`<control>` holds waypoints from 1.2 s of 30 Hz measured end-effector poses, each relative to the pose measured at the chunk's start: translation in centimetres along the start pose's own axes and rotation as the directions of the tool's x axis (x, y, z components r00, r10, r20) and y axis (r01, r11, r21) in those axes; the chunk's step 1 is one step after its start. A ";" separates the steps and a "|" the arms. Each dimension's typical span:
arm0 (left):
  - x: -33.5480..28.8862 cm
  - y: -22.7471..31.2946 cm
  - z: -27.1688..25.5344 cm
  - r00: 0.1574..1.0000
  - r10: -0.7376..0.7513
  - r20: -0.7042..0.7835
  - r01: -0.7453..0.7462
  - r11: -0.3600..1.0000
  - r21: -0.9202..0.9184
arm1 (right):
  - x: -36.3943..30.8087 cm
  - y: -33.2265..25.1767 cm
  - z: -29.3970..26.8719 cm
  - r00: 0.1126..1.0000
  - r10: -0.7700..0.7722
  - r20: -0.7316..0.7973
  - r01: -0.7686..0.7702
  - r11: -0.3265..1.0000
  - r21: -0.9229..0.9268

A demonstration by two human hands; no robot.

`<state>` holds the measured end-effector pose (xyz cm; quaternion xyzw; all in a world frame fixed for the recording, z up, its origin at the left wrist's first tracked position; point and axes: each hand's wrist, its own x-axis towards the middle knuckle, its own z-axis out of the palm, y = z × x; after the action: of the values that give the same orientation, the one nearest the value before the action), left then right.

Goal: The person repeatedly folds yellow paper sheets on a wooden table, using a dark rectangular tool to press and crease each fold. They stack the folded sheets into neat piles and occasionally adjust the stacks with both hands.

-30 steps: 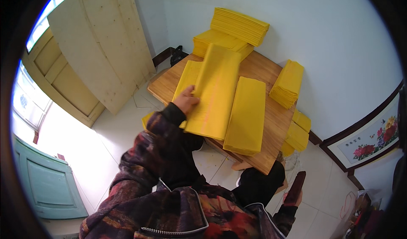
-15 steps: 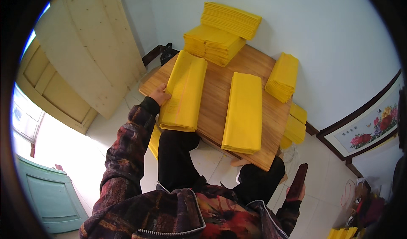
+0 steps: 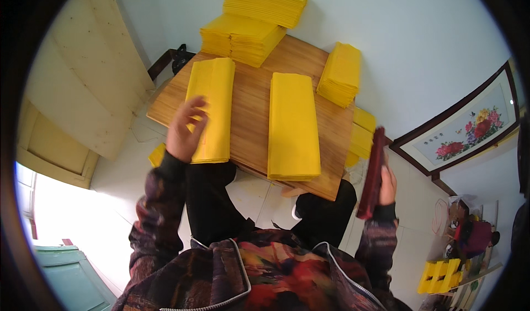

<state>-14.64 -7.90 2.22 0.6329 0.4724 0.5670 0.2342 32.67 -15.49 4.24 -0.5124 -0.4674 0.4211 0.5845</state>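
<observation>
My left hand [image 3: 185,133], fingers parted, is hovering at the left side of the left stack [image 3: 218,109], which is lying near-to-far on the table [image 3: 251,112], while my farther right hand [image 3: 388,185] is gripping a bar [image 3: 372,173].

In a corner of 2 pale walls [image 3: 419,24], edged with dark skirting [image 3: 161,64]. Underfoot, pale floor tiles [image 3: 408,250], washed out by strong light at left. Near the corner, 1 brown wooden table [image 3: 251,112]. At left, 1 large plain wood panel [image 3: 83,62], then 1 tan panelled door [image 3: 55,142], 1 teal panelled door [image 3: 77,269] lower down, plus bright window panes [image 3: 25,184] at the rim. At right, 1 dark-framed flower picture [image 3: 458,122], low by the wall; below, mixed clutter [image 3: 469,236], too small to sort.
</observation>
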 end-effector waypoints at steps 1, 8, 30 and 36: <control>-1.9 1.8 1.8 0.995 0.002 0.095 0.000 1.000 -0.017 | 1.6 -0.8 2.1 1.000 -0.023 -0.010 0.022 0.995 -0.097; -8.5 6.5 11.1 0.813 0.329 0.481 -0.400 0.915 0.050 | 8.0 -2.3 11.5 0.974 -0.162 0.156 0.220 0.832 -0.509; -1.3 3.6 18.9 0.908 -0.112 0.405 -0.143 0.824 0.548 | 6.4 3.7 -4.1 0.963 -0.136 -0.231 -0.009 0.845 -0.535; -1.9 3.1 20.3 0.901 -0.075 0.426 -0.170 0.844 0.509 | -1.9 11.7 -16.6 0.799 -0.114 -0.590 -0.370 0.681 -0.632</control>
<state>5.64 -6.09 -1.21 0.7937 0.5314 0.2647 0.1324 48.34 -19.37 -8.19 -0.8363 -0.3508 0.0657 0.4162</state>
